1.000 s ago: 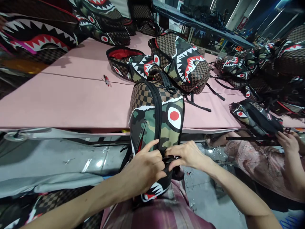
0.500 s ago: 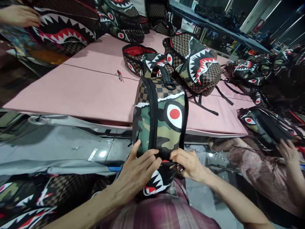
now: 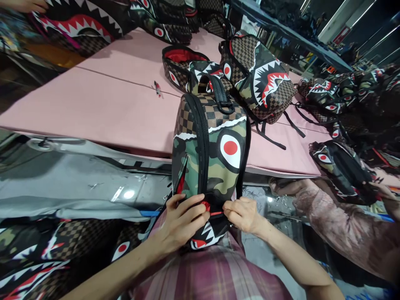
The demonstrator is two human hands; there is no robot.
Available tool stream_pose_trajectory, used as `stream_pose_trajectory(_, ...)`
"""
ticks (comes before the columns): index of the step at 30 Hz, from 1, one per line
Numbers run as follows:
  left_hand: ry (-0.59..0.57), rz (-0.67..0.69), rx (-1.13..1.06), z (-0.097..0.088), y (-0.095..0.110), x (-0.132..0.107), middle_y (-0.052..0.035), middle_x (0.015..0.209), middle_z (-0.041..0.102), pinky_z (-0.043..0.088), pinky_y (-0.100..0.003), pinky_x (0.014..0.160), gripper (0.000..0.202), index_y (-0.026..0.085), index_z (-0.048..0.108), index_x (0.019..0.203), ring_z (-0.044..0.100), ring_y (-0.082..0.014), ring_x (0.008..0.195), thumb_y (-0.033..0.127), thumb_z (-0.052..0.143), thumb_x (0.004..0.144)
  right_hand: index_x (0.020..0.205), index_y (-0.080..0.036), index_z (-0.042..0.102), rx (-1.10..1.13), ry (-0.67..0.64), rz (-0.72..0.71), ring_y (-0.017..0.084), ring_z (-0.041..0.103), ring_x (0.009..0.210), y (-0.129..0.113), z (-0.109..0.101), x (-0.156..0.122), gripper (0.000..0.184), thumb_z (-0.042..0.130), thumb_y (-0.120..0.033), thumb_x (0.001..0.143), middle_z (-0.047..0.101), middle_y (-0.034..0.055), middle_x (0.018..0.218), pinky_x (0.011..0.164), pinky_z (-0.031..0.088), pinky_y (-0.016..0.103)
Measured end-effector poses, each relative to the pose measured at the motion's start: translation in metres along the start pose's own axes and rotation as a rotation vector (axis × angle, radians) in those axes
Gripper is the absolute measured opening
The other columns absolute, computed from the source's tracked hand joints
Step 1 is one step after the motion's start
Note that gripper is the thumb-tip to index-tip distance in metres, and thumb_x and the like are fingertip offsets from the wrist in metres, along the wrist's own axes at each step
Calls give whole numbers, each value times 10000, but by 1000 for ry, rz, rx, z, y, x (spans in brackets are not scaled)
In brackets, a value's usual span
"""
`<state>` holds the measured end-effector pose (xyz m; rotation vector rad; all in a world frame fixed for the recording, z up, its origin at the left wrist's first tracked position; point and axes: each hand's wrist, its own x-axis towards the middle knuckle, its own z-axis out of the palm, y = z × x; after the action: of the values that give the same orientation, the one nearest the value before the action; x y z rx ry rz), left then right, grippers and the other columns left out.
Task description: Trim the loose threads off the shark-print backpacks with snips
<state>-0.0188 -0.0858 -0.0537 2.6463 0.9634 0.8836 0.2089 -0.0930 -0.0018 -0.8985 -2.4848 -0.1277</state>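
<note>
A camouflage and brown-checkered backpack [image 3: 218, 175] stands upright against my lap, its black handle [image 3: 221, 98] on top and a red-and-white eye on its side. My left hand [image 3: 184, 221] grips the lower left part of it, fingers curled over the edge of an opening where red lining shows. Opposite, my right hand [image 3: 242, 213] pinches the black edge at the right of the same opening. Below both hands, a printed row of white teeth [image 3: 209, 235] rests against my plaid clothing. What lies under my fingertips is partly hidden.
A pink table [image 3: 109, 108] spans the front, holding a small red-and-black tool [image 3: 157, 88] and another shark-print backpack [image 3: 259, 77]. More bags [image 3: 34, 254] lie low at left. A co-worker's sleeve [image 3: 337, 221] is at right, near a dark bag [image 3: 343, 168].
My left fingers have curled further in, and red lining now shows beside them and in the backpack's side slit. My right hand stays at the edge. The view has shifted slightly.
</note>
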Motion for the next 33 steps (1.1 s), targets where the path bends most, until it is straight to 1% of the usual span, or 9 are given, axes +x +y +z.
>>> stream_pose_trajectory(3,113,-90,-31,-9,6,8,130,873,687,324,-438,949,216,357,603,869,589,-171,1011,175,489,846,773,-188,586,-61,-124,-65,78,446,509,5,-17,9,156,483,-127,873,693,-13,1001,461,281,259)
stream_pose_trajectory(9,24,-33,21,-41,25,45,17,761,624,262,-420,956,208,247,612,1006,571,-158,858,182,496,846,1025,-189,596,-83,-411,-270,94,501,546,32,-59,38,209,453,-127,885,588,22,1239,479,327,287)
stream_pose_trajectory(13,-148,-6,-11,-63,19,74,29,643,567,235,-435,864,132,231,631,740,507,-161,740,234,531,825,1165,-195,542,4,-618,-377,107,585,662,49,-70,67,289,439,-169,896,568,44,1261,507,351,267)
stream_pose_trajectory(16,-221,21,-150,-80,-1,83,29,688,593,191,-430,864,178,225,608,649,505,-192,870,233,543,815,1201,-191,526,48,-746,-419,124,613,706,51,-65,99,334,492,-264,877,587,73,1222,471,312,248)
stream_pose_trajectory(18,-268,11,-229,-92,-14,82,23,726,598,211,-397,859,158,212,602,670,501,-196,915,243,549,816,1055,-157,614,11,-828,-437,143,618,673,47,-55,124,269,517,-321,865,659,77,1055,450,276,254)
stream_pose_trajectory(22,-356,-57,-321,-107,-27,69,10,726,569,316,-298,765,193,166,558,659,503,-133,743,213,511,840,737,-128,659,-81,-1003,-446,177,623,634,36,-29,161,281,564,-373,837,679,60,751,442,251,260)
stream_pose_trajectory(28,-423,-250,-110,-98,-22,58,-24,798,623,353,-260,631,113,178,613,877,553,-155,710,244,596,786,868,-129,654,-38,-970,-444,178,643,724,36,-8,166,273,562,-385,844,681,66,944,466,289,249)
stream_pose_trajectory(31,-474,-228,44,-88,-16,61,-12,754,644,326,-294,632,119,192,611,832,557,-177,704,278,642,755,944,-150,650,42,-963,-363,184,650,787,44,-13,161,251,600,-362,819,670,50,1031,487,331,245)
stream_pose_trajectory(33,-438,-178,107,-80,-13,60,-5,719,630,295,-306,613,66,188,591,750,539,-171,682,242,614,780,1037,-190,633,157,-958,-270,183,638,899,50,-19,156,294,624,-365,801,645,36,1118,541,379,233)
